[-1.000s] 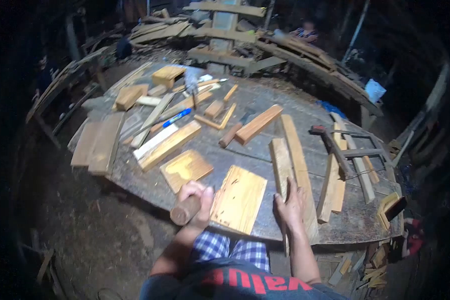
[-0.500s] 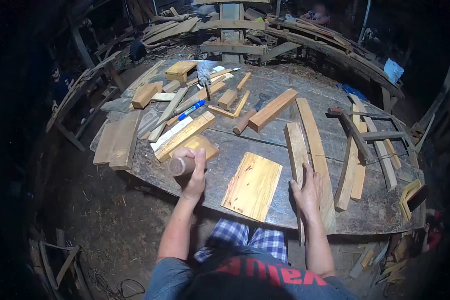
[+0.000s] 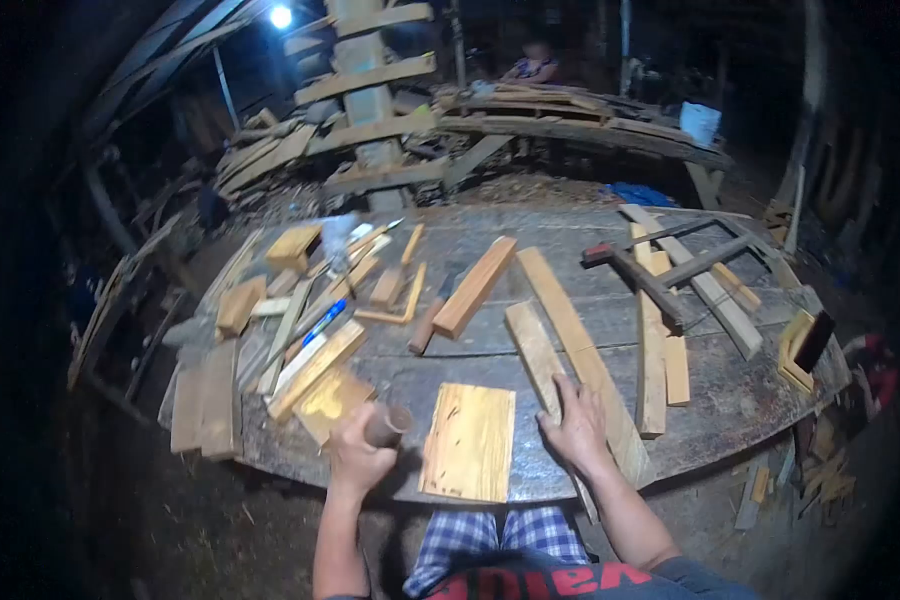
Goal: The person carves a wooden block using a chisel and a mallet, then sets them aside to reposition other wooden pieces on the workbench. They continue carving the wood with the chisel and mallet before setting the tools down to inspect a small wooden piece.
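Observation:
My left hand [image 3: 360, 450] is wrapped round a brown cylindrical wooden handle [image 3: 388, 425], its round end tilted up; the rest of that tool is hidden. My right hand [image 3: 577, 425] rests on a narrow wooden board [image 3: 535, 350], fingers apart on its upper face and edge. Between my hands a pale rectangular board [image 3: 468, 442] with dark flecks lies flat near the table's front edge. Just beyond my left hand lies another yellowish wood piece [image 3: 332, 400]. A long board [image 3: 580, 355] lies right of the narrow one.
The worktable [image 3: 450, 375] carries wood blocks, a blue marker [image 3: 324, 320], a reddish block [image 3: 476, 287] and a wooden frame saw [image 3: 670, 275] at right. Dark boards [image 3: 205, 400] lie at left. Beyond the table are stacked planks and a person [image 3: 532, 68].
The view has tilted up and shifted, so the table sits lower. In my left hand the handle's round end has swung from the left side to the right. My right hand remains on the narrow board.

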`<state>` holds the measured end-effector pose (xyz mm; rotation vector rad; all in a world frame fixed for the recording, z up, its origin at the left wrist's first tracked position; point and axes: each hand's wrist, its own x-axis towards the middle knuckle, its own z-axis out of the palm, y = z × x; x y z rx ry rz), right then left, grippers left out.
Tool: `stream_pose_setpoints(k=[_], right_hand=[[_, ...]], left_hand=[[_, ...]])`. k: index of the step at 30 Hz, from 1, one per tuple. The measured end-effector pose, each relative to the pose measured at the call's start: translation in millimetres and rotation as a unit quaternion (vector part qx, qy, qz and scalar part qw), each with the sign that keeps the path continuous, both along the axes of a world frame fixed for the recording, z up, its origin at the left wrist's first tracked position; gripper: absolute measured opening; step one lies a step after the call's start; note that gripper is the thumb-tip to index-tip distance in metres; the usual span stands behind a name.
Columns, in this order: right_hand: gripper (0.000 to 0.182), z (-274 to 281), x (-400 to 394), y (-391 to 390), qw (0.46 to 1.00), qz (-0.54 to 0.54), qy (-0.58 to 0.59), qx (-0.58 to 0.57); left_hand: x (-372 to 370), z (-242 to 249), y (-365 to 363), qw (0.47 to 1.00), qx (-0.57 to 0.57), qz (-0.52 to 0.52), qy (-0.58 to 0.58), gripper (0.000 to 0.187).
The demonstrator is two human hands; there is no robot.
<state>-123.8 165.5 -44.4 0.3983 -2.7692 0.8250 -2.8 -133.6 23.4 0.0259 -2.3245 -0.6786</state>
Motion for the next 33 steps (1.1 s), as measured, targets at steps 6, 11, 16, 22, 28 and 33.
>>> stream_pose_setpoints(k=[6, 11, 16, 22, 28, 33], right_hand=[[0.07, 2.9, 2.5, 0.5, 0.999, 0.01, -0.029, -0.01], [0.069, 9.6, 3.8, 0.3, 0.999, 0.013, -0.038, 0.001], [0.069, 6.7, 3.5, 1.0, 0.999, 0.013, -0.032, 0.0], [0.069, 4.8, 4.6, 2.6, 1.0, 0.015, -0.025, -0.005], [0.069, 2.0, 4.3, 4.1, 1.0, 0.02, -0.018, -0.013], [0.069, 0.6, 3.5, 4.1, 1.0, 0.02, -0.015, -0.008]], left_hand=[[5.7, -40.9, 19.5, 0.959, 0.001, 0.036, -0.282, 0.042], [5.2, -68.7, 18.8, 0.95, 0.057, 0.088, -0.293, 0.051], [6.9, -60.9, 21.6, 0.928, 0.123, 0.073, -0.344, 0.047], [11.2, -80.7, 14.2, 0.931, 0.163, 0.054, -0.322, 0.043], [12.6, -97.2, 7.5, 0.934, 0.174, 0.044, -0.31, 0.042], [16.9, -89.7, 11.7, 0.933, 0.187, 0.034, -0.306, 0.039]])
